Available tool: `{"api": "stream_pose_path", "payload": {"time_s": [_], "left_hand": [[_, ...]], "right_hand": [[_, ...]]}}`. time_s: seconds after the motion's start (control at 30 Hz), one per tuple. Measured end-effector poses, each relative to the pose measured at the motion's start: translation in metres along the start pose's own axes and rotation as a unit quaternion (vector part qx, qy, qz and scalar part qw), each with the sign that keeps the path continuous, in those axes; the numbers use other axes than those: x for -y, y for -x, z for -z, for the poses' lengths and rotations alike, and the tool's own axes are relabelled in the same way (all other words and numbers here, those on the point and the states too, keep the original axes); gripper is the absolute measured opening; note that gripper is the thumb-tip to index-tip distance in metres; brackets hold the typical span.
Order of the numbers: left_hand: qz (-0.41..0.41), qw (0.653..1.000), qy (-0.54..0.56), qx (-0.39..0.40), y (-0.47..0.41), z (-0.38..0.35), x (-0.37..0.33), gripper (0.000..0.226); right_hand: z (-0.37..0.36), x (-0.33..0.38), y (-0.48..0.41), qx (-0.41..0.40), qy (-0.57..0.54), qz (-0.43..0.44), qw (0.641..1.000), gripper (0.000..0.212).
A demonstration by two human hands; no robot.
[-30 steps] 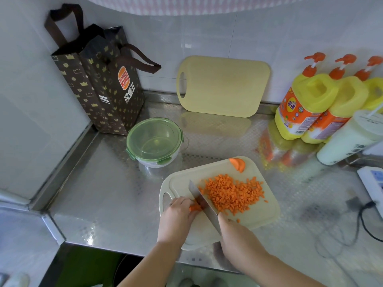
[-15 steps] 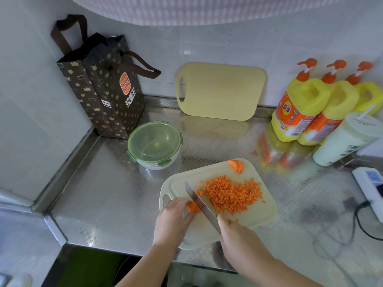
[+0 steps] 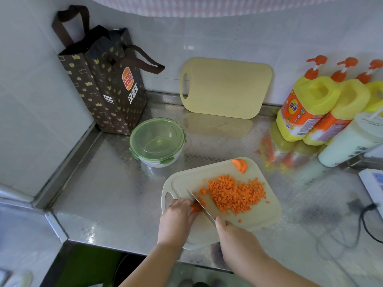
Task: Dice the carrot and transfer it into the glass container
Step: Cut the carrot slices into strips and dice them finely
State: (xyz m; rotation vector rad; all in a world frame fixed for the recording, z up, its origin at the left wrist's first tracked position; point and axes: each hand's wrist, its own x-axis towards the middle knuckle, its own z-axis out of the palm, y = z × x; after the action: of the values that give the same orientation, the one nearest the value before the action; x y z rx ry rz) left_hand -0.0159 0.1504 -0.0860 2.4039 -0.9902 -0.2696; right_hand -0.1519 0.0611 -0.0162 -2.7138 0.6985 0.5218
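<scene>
Left hand [image 3: 176, 220]: fingers curled over the last carrot stub [image 3: 194, 207], pinning it to the cutting board [image 3: 261, 218] at lower middle of the frame.
Right hand [image 3: 234, 235]: wrapped round the handle of the knife [image 3: 202, 206], which it hides. The blade slants up and left, its edge against the stub.
Carrot: mostly a heap of dice [image 3: 234, 195] at mid-board, plus a rounded end piece [image 3: 240, 165] at the far edge.
Container [image 3: 157, 141]: glass, up-left of the board, green lid on, and it looks empty.
Finger risk: the stub is so short that the fingertips sit just beside the blade, so I'd worry a slip reaches them.
Spill risk: a few loose dice lie toward the board's right and near edges, and a careless sweep would likely send them onto the counter [image 3: 103, 193].
Transfer snag: the lid must come off first, or the dice will land on top of it.
</scene>
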Motion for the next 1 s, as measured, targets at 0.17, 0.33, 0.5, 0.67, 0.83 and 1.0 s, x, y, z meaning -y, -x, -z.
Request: {"api": "stream_pose_path", "payload": {"time_s": [0.17, 0.33, 0.5, 0.67, 0.83, 1.0], "left_hand": [[-0.005, 1.0, 0.0, -0.003, 0.0, 0.0, 0.001, 0.021], [-0.001, 1.0, 0.012, 0.008, -0.001, 0.002, 0.0, 0.018], [0.008, 0.999, 0.045, 0.017, 0.0, 0.004, 0.003, 0.019], [0.012, 0.999, 0.034, 0.007, 0.001, 0.009, 0.006, 0.019], [0.011, 1.0, 0.016, 0.017, 0.001, 0.006, 0.009, 0.017], [-0.001, 1.0, 0.006, 0.006, -0.001, 0.002, 0.008, 0.016]], "right_hand": [[-0.008, -0.005, -0.003, -0.005, -0.014, -0.003, 1.0, 0.047], [-0.008, -0.016, -0.01, -0.038, -0.093, -0.019, 0.995, 0.031], [0.002, -0.017, -0.003, -0.055, -0.089, -0.005, 0.995, 0.022], [0.01, -0.006, 0.006, -0.032, -0.039, 0.018, 0.999, 0.03], [0.007, -0.001, 0.005, -0.019, -0.021, 0.017, 0.999, 0.041], [0.004, 0.002, 0.002, -0.003, -0.007, 0.011, 1.0, 0.046]]}}
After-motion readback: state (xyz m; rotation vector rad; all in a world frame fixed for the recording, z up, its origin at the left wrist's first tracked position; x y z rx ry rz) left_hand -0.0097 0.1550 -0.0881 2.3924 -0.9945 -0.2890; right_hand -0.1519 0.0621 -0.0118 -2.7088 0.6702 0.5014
